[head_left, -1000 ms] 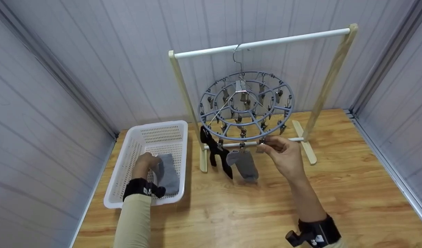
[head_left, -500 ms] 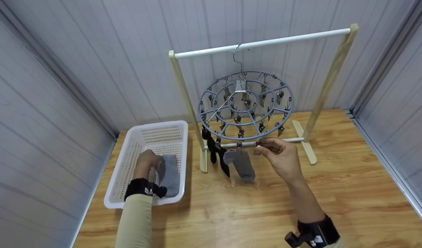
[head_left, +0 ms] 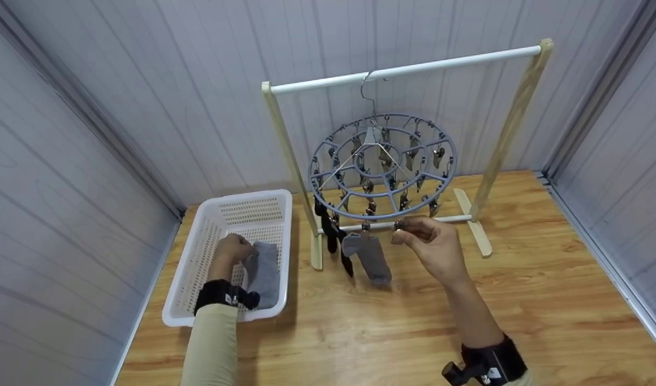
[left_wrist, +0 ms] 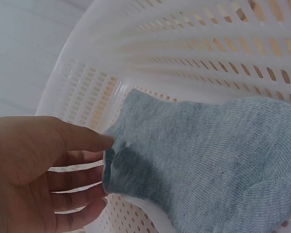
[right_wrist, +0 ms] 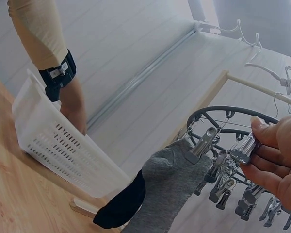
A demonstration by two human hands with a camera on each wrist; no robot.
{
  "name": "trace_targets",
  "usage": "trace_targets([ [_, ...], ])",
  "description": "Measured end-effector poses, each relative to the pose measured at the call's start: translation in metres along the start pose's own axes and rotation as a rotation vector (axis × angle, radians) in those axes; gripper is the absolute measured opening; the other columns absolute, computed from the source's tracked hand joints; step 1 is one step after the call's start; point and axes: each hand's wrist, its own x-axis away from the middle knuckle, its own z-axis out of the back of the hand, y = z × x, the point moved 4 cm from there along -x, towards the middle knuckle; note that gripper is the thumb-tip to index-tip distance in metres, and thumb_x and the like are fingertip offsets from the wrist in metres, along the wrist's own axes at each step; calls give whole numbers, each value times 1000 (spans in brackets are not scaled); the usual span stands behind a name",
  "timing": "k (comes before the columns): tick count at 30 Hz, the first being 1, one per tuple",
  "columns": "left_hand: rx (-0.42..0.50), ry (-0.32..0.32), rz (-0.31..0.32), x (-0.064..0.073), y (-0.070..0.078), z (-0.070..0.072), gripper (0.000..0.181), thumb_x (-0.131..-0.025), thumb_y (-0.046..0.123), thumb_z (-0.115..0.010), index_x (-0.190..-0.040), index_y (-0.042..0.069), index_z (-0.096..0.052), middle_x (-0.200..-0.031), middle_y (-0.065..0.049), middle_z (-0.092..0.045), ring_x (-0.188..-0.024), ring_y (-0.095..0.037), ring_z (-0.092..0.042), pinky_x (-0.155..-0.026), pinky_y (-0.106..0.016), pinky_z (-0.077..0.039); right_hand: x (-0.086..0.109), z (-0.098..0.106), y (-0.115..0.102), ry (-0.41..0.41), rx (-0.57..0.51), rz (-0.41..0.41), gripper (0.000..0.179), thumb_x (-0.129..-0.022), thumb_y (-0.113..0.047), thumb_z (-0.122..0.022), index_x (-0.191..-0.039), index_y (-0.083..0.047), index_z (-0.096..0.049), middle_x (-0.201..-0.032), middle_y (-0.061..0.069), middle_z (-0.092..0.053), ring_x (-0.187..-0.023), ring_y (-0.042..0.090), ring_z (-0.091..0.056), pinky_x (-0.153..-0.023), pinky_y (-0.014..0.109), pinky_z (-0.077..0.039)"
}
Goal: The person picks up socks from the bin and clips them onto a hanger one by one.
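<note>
The left hand (head_left: 233,249) pinches a gray sock (left_wrist: 203,150) in the white basket (head_left: 288,238); the right hand (head_left: 437,249) grips a metal clip (right_wrist: 245,148) of the round hanger (head_left: 372,135).

Basket walls (head_left: 250,213) ring the left fingers (left_wrist: 77,178), open above

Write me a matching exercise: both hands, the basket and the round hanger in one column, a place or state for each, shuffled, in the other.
1. Left hand
2. Right hand
3. White basket
4. Round hanger

A. Hooked over a white bar
B. Pinching a clip
C. Touching a gray sock at its cuff
D. Standing on the wooden surface

Pairs: 1-C, 2-B, 3-D, 4-A
</note>
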Motion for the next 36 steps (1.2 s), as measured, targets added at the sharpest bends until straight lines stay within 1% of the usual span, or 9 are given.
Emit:
trace_targets([
  [4, -4, -4, -31, 0, 1, 2, 18, -91, 16, -73, -94, 0, -66, -91, -13, -65, -79, -25, -59, -69, -35, -49, -1, -1, 0, -13, -36, 22, 23, -89, 9, -79, -112, 9, -75, -99, 21, -77, -81, 22, -77, -78, 37, -64],
  [9, 68, -44, -20, -2, 3, 0, 38, -93, 17, -75, -121, -8, -69, -113, -22, -70, -95, -30, -66, -82, -40, -57, -1, -2, 0, -22, -62, 23, 23, -89, 11, -78, -112, 10, -75, -98, 23, -76, -79, 23, -78, -77, 39, -64],
  [11, 94, -62, -20, -4, 3, -1, 41, -94, 16, -74, -127, -8, -68, -117, -23, -69, -97, -29, -67, -83, -39, -58, -1, -2, 0, -20, -56, 22, 23, -89, 10, -78, -112, 10, -75, -97, 22, -76, -78, 23, -78, -77, 39, -64],
  [13, 120, -71, -16, -6, 3, -3, 39, -95, 16, -73, -127, -7, -68, -115, -21, -69, -95, -27, -66, -80, -36, -57, -2, -1, 0, -16, -41, 20, 23, -90, 9, -79, -112, 9, -75, -97, 21, -77, -78, 21, -78, -77, 37, -64],
  [17, 185, -77, -17, -9, 2, -5, 29, -94, 13, -73, -116, -4, -67, -103, -13, -66, -90, -23, -62, -77, -36, -57, -1, -1, -1, -12, -32, 22, 22, -90, 8, -79, -112, 9, -75, -96, 21, -77, -77, 20, -77, -77, 35, -64],
  [22, 262, -103, -4, -10, 0, -9, 24, -98, 12, -69, -116, -2, -61, -106, -11, -60, -95, -24, -60, -81, -40, -56, -1, -2, -1, -16, -41, 22, 23, -90, 9, -79, -113, 8, -75, -96, 21, -77, -77, 21, -77, -77, 36, -64],
  [26, 281, -69, -7, -10, 0, -7, 23, -101, 14, -66, -116, -2, -64, -105, -10, -61, -85, -20, -56, -71, -31, -48, -1, -2, 1, 1, -17, 20, 24, -90, 7, -80, -113, 8, -76, -97, 19, -77, -79, 19, -77, -79, 33, -64],
  [29, 295, -40, -41, -7, 3, -4, 24, -101, 17, -65, -113, -2, -68, -101, -10, -64, -81, -19, -56, -67, -29, -47, -1, -2, 2, 6, -4, 21, 25, -90, 6, -80, -115, 7, -75, -98, 19, -77, -81, 18, -77, -80, 32, -63],
  [36, 324, 21, -113, 8, 15, 11, 36, -97, 25, -74, -116, -5, -72, -113, -17, -71, -96, -25, -65, -80, -33, -53, 0, -2, 5, 12, 25, 27, 25, -91, 3, -81, -115, 6, -75, -100, 17, -76, -87, 18, -76, -81, 31, -63],
])
